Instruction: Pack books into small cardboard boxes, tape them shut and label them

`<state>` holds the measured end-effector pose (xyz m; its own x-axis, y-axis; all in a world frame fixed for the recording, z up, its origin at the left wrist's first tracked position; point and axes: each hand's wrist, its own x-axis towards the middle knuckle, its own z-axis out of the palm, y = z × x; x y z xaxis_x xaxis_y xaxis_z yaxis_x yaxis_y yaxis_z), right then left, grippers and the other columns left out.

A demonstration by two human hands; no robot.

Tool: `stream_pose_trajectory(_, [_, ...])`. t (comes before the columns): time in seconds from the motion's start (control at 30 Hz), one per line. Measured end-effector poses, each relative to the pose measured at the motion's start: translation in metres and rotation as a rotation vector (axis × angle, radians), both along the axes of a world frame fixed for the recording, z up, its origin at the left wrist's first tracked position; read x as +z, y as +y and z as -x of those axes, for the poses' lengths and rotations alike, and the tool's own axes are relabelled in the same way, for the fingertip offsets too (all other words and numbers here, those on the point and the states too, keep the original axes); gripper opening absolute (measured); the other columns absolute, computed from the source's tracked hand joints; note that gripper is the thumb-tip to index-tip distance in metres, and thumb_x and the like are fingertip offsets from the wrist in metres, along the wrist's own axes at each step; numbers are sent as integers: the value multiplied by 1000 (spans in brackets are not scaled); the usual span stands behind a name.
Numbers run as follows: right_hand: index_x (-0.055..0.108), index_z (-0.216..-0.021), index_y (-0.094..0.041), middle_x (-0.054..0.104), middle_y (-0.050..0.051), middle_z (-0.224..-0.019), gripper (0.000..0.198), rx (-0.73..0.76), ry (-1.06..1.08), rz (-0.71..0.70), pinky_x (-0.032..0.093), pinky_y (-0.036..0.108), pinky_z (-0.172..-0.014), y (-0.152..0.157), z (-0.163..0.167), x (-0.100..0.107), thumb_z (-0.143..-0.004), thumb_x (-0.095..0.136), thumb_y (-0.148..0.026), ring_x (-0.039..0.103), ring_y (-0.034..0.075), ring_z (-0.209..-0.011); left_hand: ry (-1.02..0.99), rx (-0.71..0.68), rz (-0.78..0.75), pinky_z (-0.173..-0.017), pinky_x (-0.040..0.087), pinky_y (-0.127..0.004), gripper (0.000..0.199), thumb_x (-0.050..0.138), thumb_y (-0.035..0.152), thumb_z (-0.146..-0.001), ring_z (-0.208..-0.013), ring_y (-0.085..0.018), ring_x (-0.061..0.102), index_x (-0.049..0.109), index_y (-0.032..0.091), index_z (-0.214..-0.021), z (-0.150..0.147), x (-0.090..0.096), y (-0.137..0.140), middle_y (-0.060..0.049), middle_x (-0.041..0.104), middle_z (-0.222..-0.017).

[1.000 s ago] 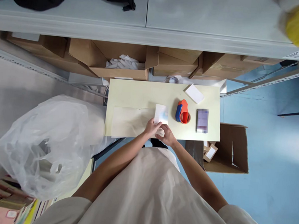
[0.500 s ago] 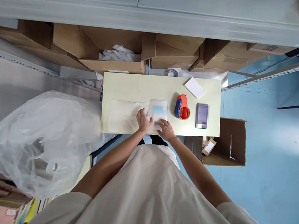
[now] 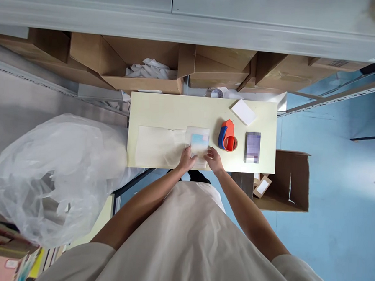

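Observation:
A flat light-blue book (image 3: 199, 140) lies under translucent wrapping near the front middle of the table. To its left the rest of the pale wrapping sheet (image 3: 155, 146) spreads flat, slightly creased. My left hand (image 3: 187, 159) is closed at the packet's lower left, its thumb over the wrapping. At the right edge, my right hand (image 3: 214, 158) pinches the wrapped book with bent fingers. A red and blue tape dispenser (image 3: 228, 135) with a roll of tape sits just to the right of the packet.
On the cream table (image 3: 164, 110) are also a white box-like block (image 3: 243, 112) and a purple book (image 3: 252, 147). Cardboard boxes (image 3: 146, 84) line the back. A large plastic bag (image 3: 58, 150) bulges at left; an open carton (image 3: 294, 179) stands at right.
My left hand has moved right and down onto the packet's lower left. My right hand has shifted to its right edge. The wrapping now lies smoother over the book.

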<state>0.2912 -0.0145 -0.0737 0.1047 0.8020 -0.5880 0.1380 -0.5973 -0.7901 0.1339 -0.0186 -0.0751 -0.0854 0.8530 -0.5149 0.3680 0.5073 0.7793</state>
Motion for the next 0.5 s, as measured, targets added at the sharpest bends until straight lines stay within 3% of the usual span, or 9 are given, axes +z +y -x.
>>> stream_pose_trajectory(0.13, [60,-97,-18,64,6,-87,48,-110,192,89,48,36,-71,10,-3,4,-54,69,-34,59,19,-79,-235,142,51,-101,38,-40,58,54,16,-70,-121,-25,49,46,16,-127,2,-3,-3,-13,52,-129])
stream_pose_trajectory(0.33, [56,-82,-20,58,-1,-74,36,-154,136,96,46,29,-60,8,-12,20,-55,72,-36,55,13,-66,-346,162,97,-100,40,-40,57,48,15,-71,-123,-26,48,47,15,-127,-1,0,2,-14,49,-135])
stream_pose_trajectory(0.5, [50,-80,-21,54,-3,-71,34,-78,125,28,44,28,-54,4,-12,40,-57,71,-36,50,11,-59,-450,93,103,-92,46,-36,37,48,17,-70,-103,-23,61,63,16,-103,-28,5,7,-7,68,-106])
